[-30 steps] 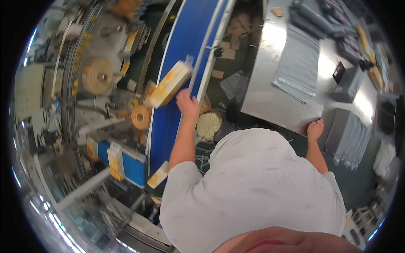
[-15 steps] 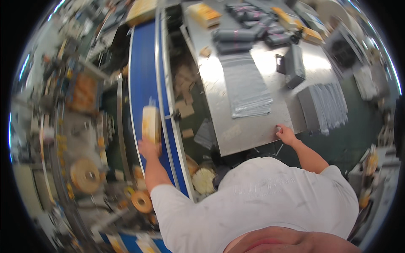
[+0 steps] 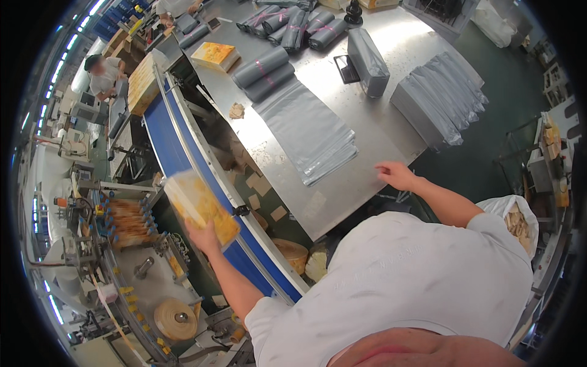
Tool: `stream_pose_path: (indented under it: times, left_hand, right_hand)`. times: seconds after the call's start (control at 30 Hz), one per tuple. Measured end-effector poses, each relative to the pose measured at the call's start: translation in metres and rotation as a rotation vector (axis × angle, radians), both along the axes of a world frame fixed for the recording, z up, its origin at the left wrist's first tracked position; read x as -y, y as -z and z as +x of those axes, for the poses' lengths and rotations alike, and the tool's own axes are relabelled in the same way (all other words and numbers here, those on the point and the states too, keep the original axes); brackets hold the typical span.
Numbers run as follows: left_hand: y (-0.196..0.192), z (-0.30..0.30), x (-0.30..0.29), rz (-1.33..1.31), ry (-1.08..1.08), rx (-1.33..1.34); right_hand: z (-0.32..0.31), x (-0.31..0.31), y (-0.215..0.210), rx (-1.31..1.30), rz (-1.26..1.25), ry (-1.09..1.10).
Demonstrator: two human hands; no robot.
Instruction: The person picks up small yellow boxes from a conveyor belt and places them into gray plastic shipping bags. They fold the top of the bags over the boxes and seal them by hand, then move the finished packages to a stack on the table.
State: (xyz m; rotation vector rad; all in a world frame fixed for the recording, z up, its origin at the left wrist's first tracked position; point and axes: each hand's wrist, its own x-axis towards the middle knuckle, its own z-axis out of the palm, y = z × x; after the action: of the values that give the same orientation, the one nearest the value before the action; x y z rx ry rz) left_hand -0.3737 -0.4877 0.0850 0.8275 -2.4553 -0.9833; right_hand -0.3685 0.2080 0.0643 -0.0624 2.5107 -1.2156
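Observation:
My left hand (image 3: 203, 236) grips the near end of a yellow-and-white wrapped package (image 3: 199, 202), which is tilted and slightly blurred over the blue conveyor belt (image 3: 166, 131). My right hand (image 3: 398, 176) is by the front edge of the metal table (image 3: 376, 137), its fingers loosely bent and apart, with nothing visible in them. To its left lies a fanned stack of flat grey plastic bags (image 3: 306, 131). A thick pile of grey bags (image 3: 428, 101) sits to its right, overhanging the table edge.
Rolled grey bag bundles (image 3: 293, 30) and a yellow package (image 3: 215, 56) lie at the table's far side. A grey block-shaped pack (image 3: 368, 61) stands beside a black tray (image 3: 347, 68). Packages (image 3: 143, 85) line the belt's far end; a co-worker (image 3: 107, 76) is far left.
My left hand has lifted the package and turned it so its broad printed face shows. My right hand has shifted slightly left and up. The whole view has swung round.

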Motion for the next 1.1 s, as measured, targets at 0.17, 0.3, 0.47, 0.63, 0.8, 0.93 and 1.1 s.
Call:
stream_pose_path:
  times: [0.17,0.3,0.47,0.63,0.8,0.93,1.1]
  left_hand:
    - [-0.003,-0.017,-0.22,1.048,0.35,-0.149]
    - [0.072,0.001,-0.385,0.877,0.446,0.054]
    - [0.061,-0.063,-0.412,0.825,0.54,0.002]
    - [0.052,-0.132,-0.381,1.02,0.249,-0.064]
    - [0.052,-0.137,-0.384,0.728,0.502,0.09]
    - [0.029,-0.151,-0.399,0.023,0.888,0.274]
    - [-0.002,-0.161,-0.449,-0.323,0.787,0.311]
  right_hand:
    - [-0.047,0.049,-0.009,-0.077,-0.222,-0.15]
    - [-0.075,0.078,-0.006,-0.223,-0.284,-0.088]
    - [-0.082,0.046,0.023,-0.057,0.009,-0.137]
    - [-0.173,0.026,0.038,-0.336,0.123,-0.359]
    - [-0.214,0.028,0.04,-0.376,0.411,-0.686]
    - [-0.219,0.034,0.029,-0.308,0.223,-0.578]
    - [-0.203,0.027,0.006,-0.398,0.112,-0.577]
